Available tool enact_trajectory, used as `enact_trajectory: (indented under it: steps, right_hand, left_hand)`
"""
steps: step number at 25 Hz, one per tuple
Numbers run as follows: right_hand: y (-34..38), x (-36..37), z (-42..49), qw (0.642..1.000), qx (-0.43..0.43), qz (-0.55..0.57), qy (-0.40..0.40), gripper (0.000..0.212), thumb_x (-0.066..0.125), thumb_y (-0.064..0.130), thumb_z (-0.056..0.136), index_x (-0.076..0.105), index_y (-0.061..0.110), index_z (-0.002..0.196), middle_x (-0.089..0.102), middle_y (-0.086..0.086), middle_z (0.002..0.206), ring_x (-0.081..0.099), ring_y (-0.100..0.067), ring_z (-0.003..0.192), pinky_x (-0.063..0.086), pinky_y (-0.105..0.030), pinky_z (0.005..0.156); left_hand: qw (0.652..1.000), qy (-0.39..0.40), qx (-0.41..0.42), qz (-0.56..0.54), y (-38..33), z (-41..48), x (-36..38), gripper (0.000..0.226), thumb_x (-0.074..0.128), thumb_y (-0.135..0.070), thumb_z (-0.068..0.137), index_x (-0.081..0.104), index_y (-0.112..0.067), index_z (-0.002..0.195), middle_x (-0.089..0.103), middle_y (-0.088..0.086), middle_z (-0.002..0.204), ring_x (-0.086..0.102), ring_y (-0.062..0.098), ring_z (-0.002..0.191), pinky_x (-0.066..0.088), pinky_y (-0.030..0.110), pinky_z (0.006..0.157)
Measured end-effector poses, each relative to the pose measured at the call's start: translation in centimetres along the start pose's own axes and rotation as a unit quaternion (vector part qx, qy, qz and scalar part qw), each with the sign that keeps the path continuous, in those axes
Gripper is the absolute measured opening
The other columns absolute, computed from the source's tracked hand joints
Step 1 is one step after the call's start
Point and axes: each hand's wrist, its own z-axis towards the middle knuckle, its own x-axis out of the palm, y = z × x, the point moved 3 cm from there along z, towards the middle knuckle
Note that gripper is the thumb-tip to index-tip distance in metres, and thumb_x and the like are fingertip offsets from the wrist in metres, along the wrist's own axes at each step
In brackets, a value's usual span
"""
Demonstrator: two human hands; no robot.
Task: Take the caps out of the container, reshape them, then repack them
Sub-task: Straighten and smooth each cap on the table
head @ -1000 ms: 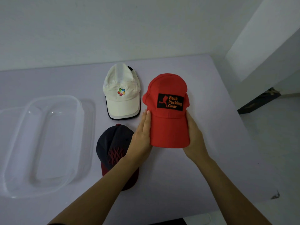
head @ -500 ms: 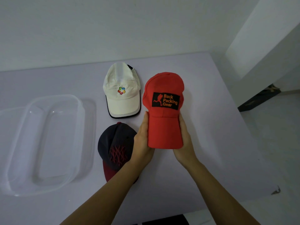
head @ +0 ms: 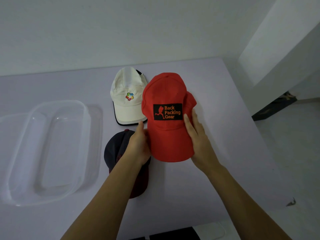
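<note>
The clear container (head: 86, 111), cut off at the left edge, lies on the table (head: 230, 153); my left forearm hides part of the dark cap (head: 115, 149). My left hand (head: 140, 146) grips the red cap (head: 168, 141) by its brim, fingers hidden beneath; my right hand (head: 199, 137) clasps its right side, fingertips partly hidden.

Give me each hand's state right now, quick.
Left hand: holds the red cap by its left edge.
Right hand: grips the red cap's right side, thumb on top.
</note>
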Motion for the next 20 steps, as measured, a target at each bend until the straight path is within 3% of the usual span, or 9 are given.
enact_trajectory:
  steps: [3, 6, 8, 11, 13, 15, 17, 19, 20]
  right_hand:
    - [0.1, 0.6, -0.2, 0.999, -0.004, 0.031, -0.01, 0.064, 0.029, 0.037, 0.093, -0.011, 0.051, 0.141, -0.004, 0.004, 0.157, 0.008, -0.019, 0.146, 0.02, -0.056, 0.115]
    - [0.2, 0.8, 0.1, 0.993, 0.036, 0.115, -0.011, 0.055, 0.028, 0.047, 0.088, 0.005, 0.054, 0.138, 0.009, 0.021, 0.153, 0.012, -0.011, 0.145, 0.017, -0.048, 0.118]
    - [0.2, 0.8, 0.1, 0.996, 0.02, 0.085, -0.01, 0.057, 0.025, 0.059, 0.089, 0.002, 0.05, 0.141, 0.012, 0.013, 0.156, 0.012, -0.009, 0.145, 0.013, -0.044, 0.119]
    - [-0.4, 0.8, -0.3, 0.999, 0.02, 0.039, -0.002, 0.063, 0.029, 0.045, 0.092, -0.011, 0.053, 0.14, 0.004, -0.001, 0.159, 0.011, -0.013, 0.145, 0.019, -0.051, 0.116]
    - [-0.7, 0.8, -0.6, 0.999, 0.045, 0.025, -0.013, 0.066, 0.031, 0.041, 0.091, -0.013, 0.057, 0.137, 0.003, -0.002, 0.159, 0.016, -0.019, 0.144, 0.024, -0.052, 0.114]
    - [-0.3, 1.3, -1.0, 0.999, 0.044, 0.004, -0.014, 0.071, 0.038, 0.036, 0.091, -0.012, 0.058, 0.137, 0.003, -0.002, 0.159, 0.016, -0.018, 0.144, 0.025, -0.052, 0.114]
    - [0.9, 2.2, -1.2, 0.999, 0.018, 0.045, 0.004, 0.072, 0.046, 0.03, 0.09, 0.0, 0.055, 0.141, 0.013, -0.002, 0.159, 0.018, -0.014, 0.144, 0.027, -0.051, 0.114]
    - [2.1, 2.4, -1.4, 0.995, -0.01, 0.103, -0.017, 0.052, 0.046, 0.04, 0.094, 0.027, 0.042, 0.142, 0.039, -0.003, 0.149, 0.04, -0.019, 0.135, 0.036, -0.051, 0.109]
    - [2.1, 2.0, -1.6, 0.991, 0.016, 0.123, -0.045, 0.047, 0.041, 0.047, 0.095, 0.035, 0.038, 0.141, 0.047, -0.003, 0.144, 0.048, -0.021, 0.129, 0.04, -0.05, 0.106]
  left_hand:
    - [0.999, 0.0, -0.036, -0.03, -0.3, -1.1, 1.8, 0.047, 0.04, -0.048, 0.095, 0.065, -0.015, 0.118, 0.067, 0.013, 0.119, 0.061, 0.029, 0.111, 0.047, 0.044, 0.092]
    - [0.996, 0.01, -0.09, -0.018, 0.7, -2.6, 2.6, 0.039, 0.044, -0.036, 0.093, 0.069, -0.012, 0.109, 0.069, 0.015, 0.111, 0.064, 0.032, 0.101, 0.048, 0.046, 0.083]
    - [0.996, 0.006, -0.085, -0.023, 0.8, -2.4, 2.1, 0.039, 0.044, -0.037, 0.093, 0.069, -0.013, 0.11, 0.068, 0.015, 0.114, 0.063, 0.032, 0.103, 0.048, 0.047, 0.087]
    - [0.998, -0.047, 0.03, 0.006, -0.1, -1.5, 0.6, 0.045, 0.043, -0.05, 0.093, 0.067, -0.017, 0.113, 0.067, 0.008, 0.118, 0.062, 0.025, 0.109, 0.046, 0.045, 0.097]
    - [0.968, -0.101, 0.142, 0.18, 0.1, -1.4, -0.1, 0.056, 0.032, -0.059, 0.091, 0.058, -0.021, 0.125, 0.058, -0.003, 0.128, 0.054, 0.015, 0.116, 0.041, 0.043, 0.104]
    - [0.938, -0.078, 0.207, 0.267, 1.4, -2.1, 0.5, 0.058, 0.023, -0.06, 0.092, 0.044, -0.03, 0.137, 0.05, -0.008, 0.133, 0.048, 0.012, 0.121, 0.037, 0.042, 0.108]
    - [0.954, -0.038, 0.192, 0.228, 2.9, -2.3, 0.8, 0.057, 0.024, -0.063, 0.091, 0.045, -0.035, 0.136, 0.055, -0.004, 0.134, 0.053, 0.015, 0.12, 0.041, 0.043, 0.106]
    - [0.974, -0.024, 0.163, 0.154, 3.8, -2.2, 0.8, 0.053, 0.027, -0.059, 0.093, 0.054, -0.031, 0.13, 0.062, 0.001, 0.126, 0.06, 0.017, 0.115, 0.046, 0.044, 0.102]
    - [0.975, -0.016, 0.163, 0.152, 4.0, -2.4, 0.9, 0.055, 0.027, -0.061, 0.093, 0.054, -0.031, 0.13, 0.063, 0.002, 0.126, 0.06, 0.017, 0.115, 0.046, 0.044, 0.102]
